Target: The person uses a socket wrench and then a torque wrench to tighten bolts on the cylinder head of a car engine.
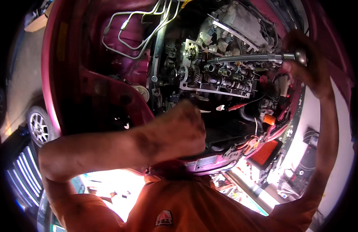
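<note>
Out to the right, my right hand (312, 63) is wrapped round the end of a long chrome wrench (248, 58), beside its rounded metal end. The bar reaches leftward across an open cylinder head (213, 91) with exposed camshafts (225, 82). Its far left end meets the dark area beside the cam gears (196, 75); what it touches there I cannot make out. My left hand (182, 129) is closed in a fist in front of the cylinder head, nearer to me. Whatever its fingers hold, if anything, is hidden.
Purple bodywork (105, 87) surrounds the engine bay. Bent metal pipes (138, 46) run at the upper left. A red-handled tool (237, 106) and an orange cap (269, 119) lie near the front. An orange-red panel (266, 152) sits lower right; a car wheel (38, 124) shows far left.
</note>
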A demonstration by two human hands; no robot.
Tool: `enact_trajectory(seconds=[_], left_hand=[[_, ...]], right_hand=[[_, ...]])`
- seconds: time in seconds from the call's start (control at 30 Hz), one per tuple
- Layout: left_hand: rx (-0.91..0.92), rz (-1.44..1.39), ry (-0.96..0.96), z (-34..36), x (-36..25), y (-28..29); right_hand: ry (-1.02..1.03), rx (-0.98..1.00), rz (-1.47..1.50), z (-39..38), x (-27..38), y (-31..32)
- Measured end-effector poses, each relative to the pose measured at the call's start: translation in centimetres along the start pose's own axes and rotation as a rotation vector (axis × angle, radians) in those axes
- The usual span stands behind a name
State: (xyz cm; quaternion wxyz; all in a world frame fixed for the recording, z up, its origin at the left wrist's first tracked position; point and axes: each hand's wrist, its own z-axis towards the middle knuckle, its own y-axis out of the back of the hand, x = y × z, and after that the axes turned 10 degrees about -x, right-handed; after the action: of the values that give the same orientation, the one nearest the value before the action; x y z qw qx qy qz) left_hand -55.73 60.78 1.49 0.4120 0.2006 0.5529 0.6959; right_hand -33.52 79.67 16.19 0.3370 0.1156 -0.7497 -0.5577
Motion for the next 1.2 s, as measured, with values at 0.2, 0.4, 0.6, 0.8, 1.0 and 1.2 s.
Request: enact_trajectory(seconds=[0.2,0.4,0.6,0.8,1.0,1.2], left_hand=[[0.057,-0.258,-0.38,0.0,-1.8,-3.7],[0.128,-0.454,-0.128,-1.7,-5.5,-6.5],[0.075,-0.478,-0.245,-1.4,-2.4,-3.0],[0.316,-0.345,-0.112,-2.2,-3.5,-2.4],[0.101,-0.363,-0.202,-1.9,-2.3,-3.6],[0.176,-0.39,-0.131,-1.9,-2.0,-3.3]], right_hand=[[0.939,0.117,-0.597,-1.5,0.3,3.2],[0.231,-0.185,-0.336,-0.4,-1.3,0.0],[0.601,-0.107,-0.477,-2.1,-2.0,2.2],[0.096,-0.17,-0.333,0.5,-3.0,-2.1],[0.751,-0.029,-0.494,-0.9,-1.6,1.7],[0.222,-0.114,-0.361,-0.1,-1.5,0.6]])
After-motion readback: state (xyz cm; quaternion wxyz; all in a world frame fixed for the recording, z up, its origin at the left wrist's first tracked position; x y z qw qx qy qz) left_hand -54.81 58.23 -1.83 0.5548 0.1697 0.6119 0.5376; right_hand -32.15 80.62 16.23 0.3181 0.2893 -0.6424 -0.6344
